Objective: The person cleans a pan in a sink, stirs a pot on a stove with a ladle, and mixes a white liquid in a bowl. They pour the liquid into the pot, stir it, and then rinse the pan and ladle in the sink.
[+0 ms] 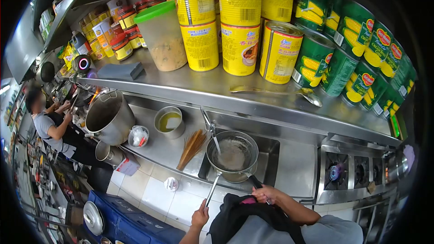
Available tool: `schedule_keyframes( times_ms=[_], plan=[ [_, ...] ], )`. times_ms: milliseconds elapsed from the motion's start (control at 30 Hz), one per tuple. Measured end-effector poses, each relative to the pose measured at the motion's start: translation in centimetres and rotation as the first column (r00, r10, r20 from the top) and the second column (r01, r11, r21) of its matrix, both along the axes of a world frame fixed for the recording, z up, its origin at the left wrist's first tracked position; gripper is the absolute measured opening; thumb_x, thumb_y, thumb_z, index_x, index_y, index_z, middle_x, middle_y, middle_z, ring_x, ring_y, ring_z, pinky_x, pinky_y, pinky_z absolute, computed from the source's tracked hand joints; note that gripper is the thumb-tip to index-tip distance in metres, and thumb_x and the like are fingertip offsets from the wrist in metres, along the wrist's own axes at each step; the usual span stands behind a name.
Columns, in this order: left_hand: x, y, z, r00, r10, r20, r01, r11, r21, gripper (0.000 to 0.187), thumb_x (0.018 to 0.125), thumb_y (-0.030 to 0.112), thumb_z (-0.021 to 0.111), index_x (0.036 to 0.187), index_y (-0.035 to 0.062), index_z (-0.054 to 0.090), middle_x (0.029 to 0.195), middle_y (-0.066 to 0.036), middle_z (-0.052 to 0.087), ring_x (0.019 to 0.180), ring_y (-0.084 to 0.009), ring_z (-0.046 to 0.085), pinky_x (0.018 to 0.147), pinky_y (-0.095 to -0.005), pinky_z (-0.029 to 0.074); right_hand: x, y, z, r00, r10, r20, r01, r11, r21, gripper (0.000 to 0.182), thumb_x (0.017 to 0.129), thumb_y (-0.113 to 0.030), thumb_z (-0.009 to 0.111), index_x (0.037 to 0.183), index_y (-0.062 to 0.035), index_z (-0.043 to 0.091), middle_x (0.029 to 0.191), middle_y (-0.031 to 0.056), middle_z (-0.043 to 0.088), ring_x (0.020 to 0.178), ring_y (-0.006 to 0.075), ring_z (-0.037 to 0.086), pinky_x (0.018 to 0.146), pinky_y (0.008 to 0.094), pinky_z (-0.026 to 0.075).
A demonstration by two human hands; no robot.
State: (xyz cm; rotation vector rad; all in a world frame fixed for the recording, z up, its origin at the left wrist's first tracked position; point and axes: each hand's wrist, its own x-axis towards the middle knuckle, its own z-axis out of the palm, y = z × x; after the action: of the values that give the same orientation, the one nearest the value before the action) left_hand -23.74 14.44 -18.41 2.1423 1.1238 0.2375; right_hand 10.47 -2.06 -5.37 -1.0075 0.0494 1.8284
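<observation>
A round metal pan point(231, 152) is in the sink, with cloudy water in it under the faucet point(209, 124). My right hand point(266, 194) is wrapped around a black handle point(254, 180) at the pan's near right side. In my left hand point(200, 215) is a long metal handle point(212, 191), which slants up to the pan's near rim. What that handle belongs to, I cannot make out. Below the near rim shows another curved metal surface. A bundle of thin sticks, like a bamboo wok brush point(191, 149), lies on the counter left of the sink.
Stove burners point(335, 171) are right of the sink, one showing a blue flame. A large stockpot point(110, 114) and a pot of yellowish liquid point(169, 122) stand left. Overhead, a shelf point(212, 88) bears stacked cans and a spoon point(312, 98). Another person point(52, 126) works far left.
</observation>
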Motion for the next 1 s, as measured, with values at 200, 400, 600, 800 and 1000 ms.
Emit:
schedule_keyframes(
  times_ms=[200,400,600,800,1000],
  plan=[
    [0.5,1.1,-1.8,0.974,-0.058,0.221,0.088,0.988,-0.129,0.056,0.096,0.027,0.059,0.148,0.0107,0.043,0.081,-0.022,0.070,0.063,-0.0349,0.068,0.059,-0.0456,0.054,0.4,-1.8,2.9,0.943,-0.018,0.333,0.061,0.991,-0.118,0.030,0.083,-0.006,0.072,0.093,-0.0114,0.045,0.058,-0.0025,0.044,0.043,0.0082,0.043,0.038,0.0267,0.037],
    [4.7,1.6,6.5,0.919,0.375,0.119,-0.014,0.334,-0.943,0.040,0.100,0.018,0.055,0.137,0.0122,0.042,0.066,0.000,0.047,0.046,-0.0095,0.044,0.041,-0.0289,0.042,1.8,-3.4,3.5,0.880,-0.007,0.475,0.084,0.986,-0.142,0.029,0.083,-0.005,0.071,0.092,-0.0098,0.044,0.059,-0.0017,0.045,0.043,0.0084,0.045,0.037,0.0271,0.038],
    [6.8,3.9,12.0,0.803,0.596,-0.020,0.093,-0.158,-0.983,0.013,0.102,0.022,0.048,0.112,0.0144,0.050,0.064,0.006,0.042,0.045,-0.0043,0.037,0.042,-0.0239,0.035,1.3,-4.3,3.0,0.902,-0.085,0.423,0.156,0.978,-0.137,0.027,0.084,-0.004,0.070,0.089,-0.0098,0.044,0.059,-0.0018,0.045,0.043,0.0081,0.044,0.037,0.0268,0.036],
    [7.2,4.0,14.8,0.761,0.646,-0.061,0.228,-0.355,-0.907,0.020,0.102,0.025,0.051,0.118,0.0137,0.057,0.063,0.006,0.040,0.042,-0.0013,0.036,0.039,-0.0209,0.034,0.7,-5.1,3.8,0.891,-0.052,0.450,0.143,0.975,-0.169,0.026,0.084,-0.005,0.070,0.088,-0.0099,0.044,0.059,-0.0019,0.045,0.043,0.0084,0.044,0.037,0.0267,0.036],
    [7.3,4.0,15.0,0.764,0.646,0.007,0.302,-0.349,-0.887,0.020,0.100,0.018,0.049,0.117,0.0120,0.057,0.065,0.005,0.042,0.042,-0.0021,0.036,0.040,-0.0209,0.034,0.5,-6.0,4.1,0.862,-0.028,0.506,0.132,0.977,-0.170,0.026,0.083,-0.009,0.071,0.093,-0.0106,0.047,0.057,-0.0039,0.044,0.042,0.0069,0.042,0.036,0.0251,0.034]
  ],
)
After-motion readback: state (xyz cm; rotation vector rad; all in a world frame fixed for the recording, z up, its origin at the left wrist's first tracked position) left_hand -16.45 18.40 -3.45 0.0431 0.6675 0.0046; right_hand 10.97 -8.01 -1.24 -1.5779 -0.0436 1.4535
